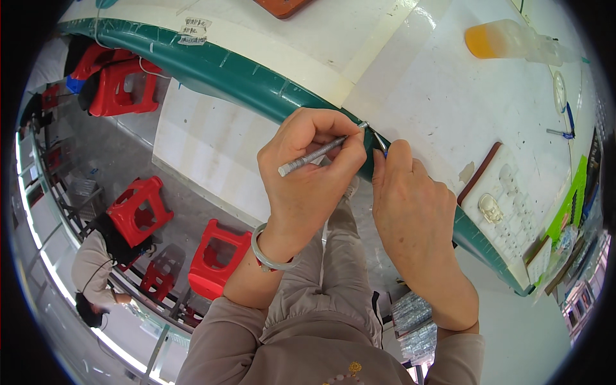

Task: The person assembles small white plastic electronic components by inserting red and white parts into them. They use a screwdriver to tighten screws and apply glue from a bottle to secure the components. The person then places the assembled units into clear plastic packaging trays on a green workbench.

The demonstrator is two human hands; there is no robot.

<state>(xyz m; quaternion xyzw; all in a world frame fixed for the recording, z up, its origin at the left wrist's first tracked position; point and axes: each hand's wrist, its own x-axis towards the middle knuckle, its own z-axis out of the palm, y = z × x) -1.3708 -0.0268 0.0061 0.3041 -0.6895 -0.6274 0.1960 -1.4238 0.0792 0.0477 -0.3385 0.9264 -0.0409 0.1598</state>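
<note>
My left hand (298, 192) is closed around a slim grey metal rod (296, 164), pinched between thumb and fingers. The rod slants up to the right, and its narrow end shows past the fingertips. My right hand (414, 212) grips a thin pointed tool (380, 138) with a metal tip and a bit of blue; the fingers hide most of it. Its point is right by the rod's narrow end, but whether they touch I cannot tell. Both hands are over the green edge (250, 80) of the white table (410, 83).
A squeeze bottle (504, 40) with orange liquid lies on the table. At the right are a white tray (507, 192) holding a small pale piece (490, 208), and a green strip (568, 212). Red stools (218, 256) stand on the floor to the left, near another person (96, 269).
</note>
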